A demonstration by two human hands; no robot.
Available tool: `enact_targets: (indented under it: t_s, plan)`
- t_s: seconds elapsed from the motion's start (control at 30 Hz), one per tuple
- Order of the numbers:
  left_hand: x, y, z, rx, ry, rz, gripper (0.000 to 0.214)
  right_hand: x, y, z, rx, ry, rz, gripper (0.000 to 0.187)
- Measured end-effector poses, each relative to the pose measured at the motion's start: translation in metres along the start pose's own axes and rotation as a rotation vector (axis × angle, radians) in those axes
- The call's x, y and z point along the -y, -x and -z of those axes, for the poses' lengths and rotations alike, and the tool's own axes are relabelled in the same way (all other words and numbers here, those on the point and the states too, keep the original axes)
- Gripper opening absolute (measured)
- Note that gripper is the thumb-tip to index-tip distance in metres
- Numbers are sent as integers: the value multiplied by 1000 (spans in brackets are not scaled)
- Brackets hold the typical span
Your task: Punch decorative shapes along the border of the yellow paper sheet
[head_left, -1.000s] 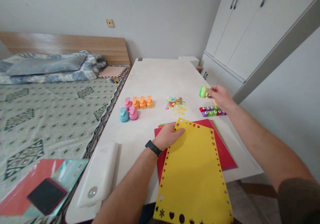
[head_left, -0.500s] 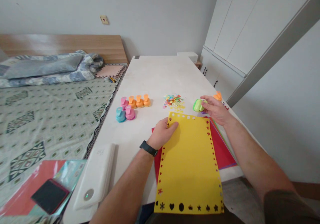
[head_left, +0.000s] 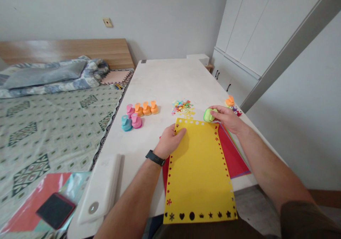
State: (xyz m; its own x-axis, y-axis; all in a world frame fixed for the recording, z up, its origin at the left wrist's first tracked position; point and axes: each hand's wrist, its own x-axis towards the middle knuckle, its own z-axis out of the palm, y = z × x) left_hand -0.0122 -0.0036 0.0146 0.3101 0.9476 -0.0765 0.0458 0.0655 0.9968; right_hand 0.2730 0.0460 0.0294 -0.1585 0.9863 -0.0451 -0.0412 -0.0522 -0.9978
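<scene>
My left hand (head_left: 172, 139) grips the upper left edge of a yellow sheet (head_left: 198, 171), thumb on top. Small cut-out shapes line the sheet's borders: flowers, a heart, an oval, a crown and stars along the near edge, and a row of holes along the far edge. In my right hand (head_left: 227, 118) is a green craft punch (head_left: 208, 115), held at the sheet's far right corner. Whether the paper sits in its slot I cannot tell. Beneath the yellow sheet lies red paper (head_left: 233, 153) with other coloured edges showing.
Loose paper cut-outs (head_left: 182, 107) are heaped beyond the sheet. Several orange, pink and blue punches (head_left: 137, 121) stand at left, and an orange punch (head_left: 229, 101) at right. A white device (head_left: 102, 189) lies on the near left table edge. Left of it a phone (head_left: 55, 210) rests on the bed.
My right hand has brought the green punch closer to the sheet's far right corner and turned it. The left hand keeps its grip. The whole view has shifted slightly.
</scene>
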Motion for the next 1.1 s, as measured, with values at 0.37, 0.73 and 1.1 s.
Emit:
enact_targets:
  t_s: [0.37, 0.73, 1.1]
  plan:
    - [2, -2, 1, -16, -29, 4, 44, 1, 3, -1, -2, 5, 9, 41]
    - [2, -2, 2, -54, -5, -32, 43, -1, 6, -6, 75, 104, 8, 41]
    - [0, -2, 2, -75, -26, -31, 43, 1, 8, -9, 77, 118, -19, 41]
